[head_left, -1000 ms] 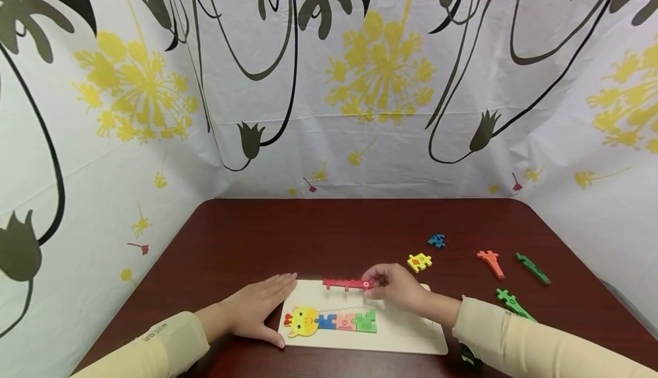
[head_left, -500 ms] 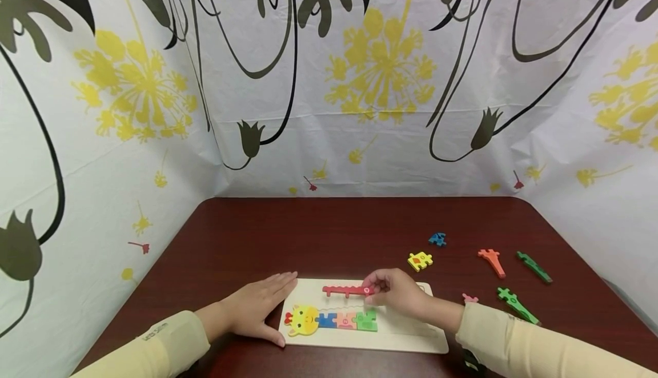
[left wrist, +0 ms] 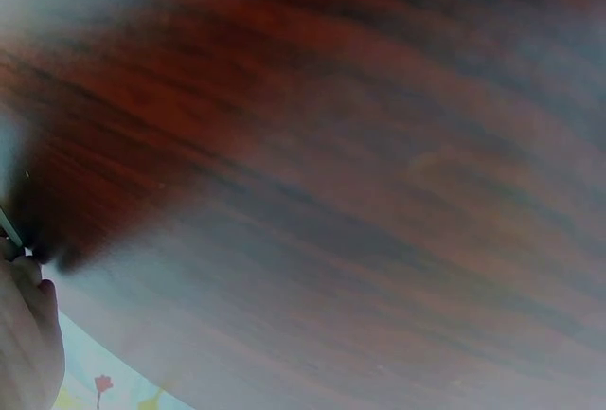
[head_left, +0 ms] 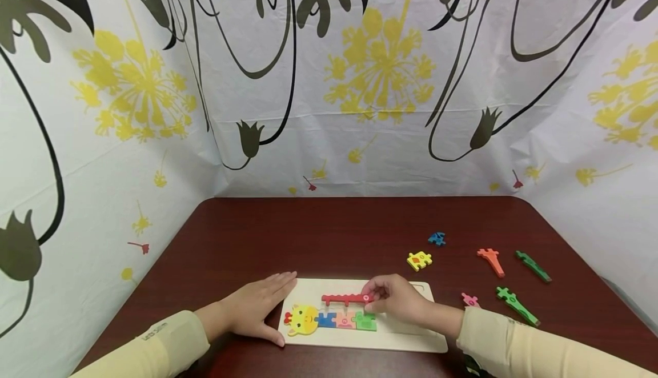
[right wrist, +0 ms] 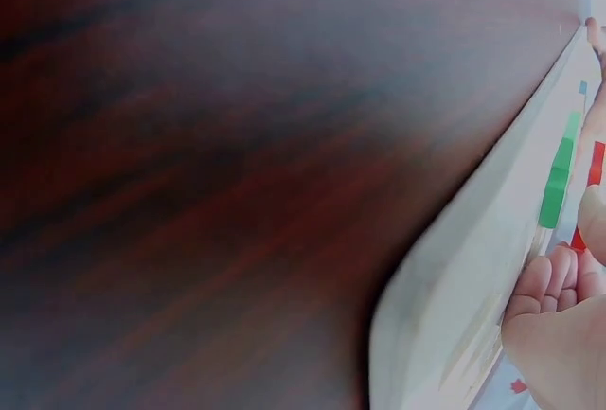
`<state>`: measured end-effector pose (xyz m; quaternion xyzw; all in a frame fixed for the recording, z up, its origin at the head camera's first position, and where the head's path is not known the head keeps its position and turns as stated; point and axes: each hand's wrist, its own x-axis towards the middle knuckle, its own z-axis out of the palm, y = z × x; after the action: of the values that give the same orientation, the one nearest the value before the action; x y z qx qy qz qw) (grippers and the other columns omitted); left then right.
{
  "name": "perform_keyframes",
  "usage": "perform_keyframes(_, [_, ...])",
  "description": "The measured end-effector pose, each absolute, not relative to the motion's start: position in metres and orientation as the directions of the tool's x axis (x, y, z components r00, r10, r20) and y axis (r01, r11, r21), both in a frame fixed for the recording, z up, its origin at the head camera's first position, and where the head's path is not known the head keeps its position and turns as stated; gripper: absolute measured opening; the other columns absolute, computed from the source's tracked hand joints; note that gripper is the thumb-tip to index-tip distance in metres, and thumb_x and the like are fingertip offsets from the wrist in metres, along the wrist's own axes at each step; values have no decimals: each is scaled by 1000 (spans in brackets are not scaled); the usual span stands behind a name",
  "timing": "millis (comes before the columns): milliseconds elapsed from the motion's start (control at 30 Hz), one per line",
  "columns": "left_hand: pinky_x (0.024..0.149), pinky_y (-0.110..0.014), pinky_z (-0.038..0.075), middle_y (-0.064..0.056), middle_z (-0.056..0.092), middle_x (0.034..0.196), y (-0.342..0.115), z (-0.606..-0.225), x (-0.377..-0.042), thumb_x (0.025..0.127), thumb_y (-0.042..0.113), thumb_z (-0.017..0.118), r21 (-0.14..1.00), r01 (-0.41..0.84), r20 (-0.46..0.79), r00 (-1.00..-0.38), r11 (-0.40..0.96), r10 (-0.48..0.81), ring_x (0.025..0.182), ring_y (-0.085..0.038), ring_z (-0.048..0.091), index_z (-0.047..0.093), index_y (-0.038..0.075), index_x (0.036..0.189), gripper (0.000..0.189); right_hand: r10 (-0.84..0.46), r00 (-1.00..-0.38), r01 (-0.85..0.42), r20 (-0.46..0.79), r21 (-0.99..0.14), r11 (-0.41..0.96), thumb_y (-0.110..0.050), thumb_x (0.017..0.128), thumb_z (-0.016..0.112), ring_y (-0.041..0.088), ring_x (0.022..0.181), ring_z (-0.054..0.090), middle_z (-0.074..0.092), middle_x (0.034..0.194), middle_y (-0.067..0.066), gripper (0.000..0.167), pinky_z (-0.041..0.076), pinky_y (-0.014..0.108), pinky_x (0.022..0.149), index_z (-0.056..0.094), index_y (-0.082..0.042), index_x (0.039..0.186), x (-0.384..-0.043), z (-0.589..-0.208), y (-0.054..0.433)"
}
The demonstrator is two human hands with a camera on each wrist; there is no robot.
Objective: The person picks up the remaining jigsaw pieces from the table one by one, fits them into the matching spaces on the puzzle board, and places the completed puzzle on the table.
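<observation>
My right hand (head_left: 396, 297) pinches the right end of a long red puzzle piece (head_left: 341, 298) with small pegs along its lower side. That piece is just above the row of fitted pieces on the pale wooden puzzle board (head_left: 329, 341). In the row are a yellow giraffe head (head_left: 303, 320), a blue piece (head_left: 326, 320), a pink piece (head_left: 345, 321) and a green piece (head_left: 366, 321). My left hand (head_left: 262, 308) lies with straight fingers at the board's left edge. The right wrist view shows the red piece (right wrist: 597, 166) between thumb and fingers.
Loose on the dark red table (head_left: 308, 235) lie a yellow piece (head_left: 420, 261), a blue piece (head_left: 437, 238), an orange piece (head_left: 492, 261), a dark green piece (head_left: 533, 266), a light green piece (head_left: 517, 305) and a pink piece (head_left: 470, 300). A patterned cloth (head_left: 319, 98) surrounds the table.
The right hand has brought the red piece from the board's far edge nearer to the fitted row. A pink loose piece has come into view by the right sleeve. The left hand stays put.
</observation>
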<state>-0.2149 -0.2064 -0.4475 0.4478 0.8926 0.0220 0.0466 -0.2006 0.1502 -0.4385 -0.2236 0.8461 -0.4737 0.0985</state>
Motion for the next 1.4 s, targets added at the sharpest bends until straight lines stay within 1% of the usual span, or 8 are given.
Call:
perform_keyframes(267, [113, -43, 26, -10, 17, 160, -207, -448, -216, 78, 83, 44, 84, 794, -70, -598, 602, 798, 145, -24, 18, 19, 5, 155, 113, -488, -870, -325, 71, -827, 459, -7, 80, 80, 12, 72, 53, 60, 77, -4, 14, 46, 22, 62, 72, -9, 91, -201, -439, 149])
perform_keyframes(600, [112, -43, 27, -11, 19, 160, -207, -448, -214, 79, 83, 44, 84, 800, -66, -591, 594, 804, 145, -25, 20, 20, 4, 155, 113, -515, -856, -309, 46, -844, 438, -5, 79, 80, 13, 72, 52, 60, 78, -2, 14, 45, 23, 61, 71, -7, 91, -197, -437, 147])
perform_keyframes(1133, [112, -44, 27, -11, 18, 160, -207, -448, -215, 78, 84, 43, 76, 796, -71, -597, 601, 799, 145, -24, 19, 19, 4, 155, 113, -523, -852, -303, 26, -839, 453, -8, 79, 81, 16, 73, 51, 59, 78, 0, 16, 43, 24, 60, 72, -9, 91, -197, -436, 145])
perform_keyframes(1400, [112, -43, 27, -12, 19, 159, -207, -447, -215, 79, 83, 43, 70, 806, -56, -585, 588, 809, 145, -25, 20, 20, 3, 154, 112, -530, -847, -328, 39, -823, 463, -9, 77, 82, 14, 71, 51, 59, 77, -2, 17, 43, 24, 60, 72, -10, 91, -199, -439, 145])
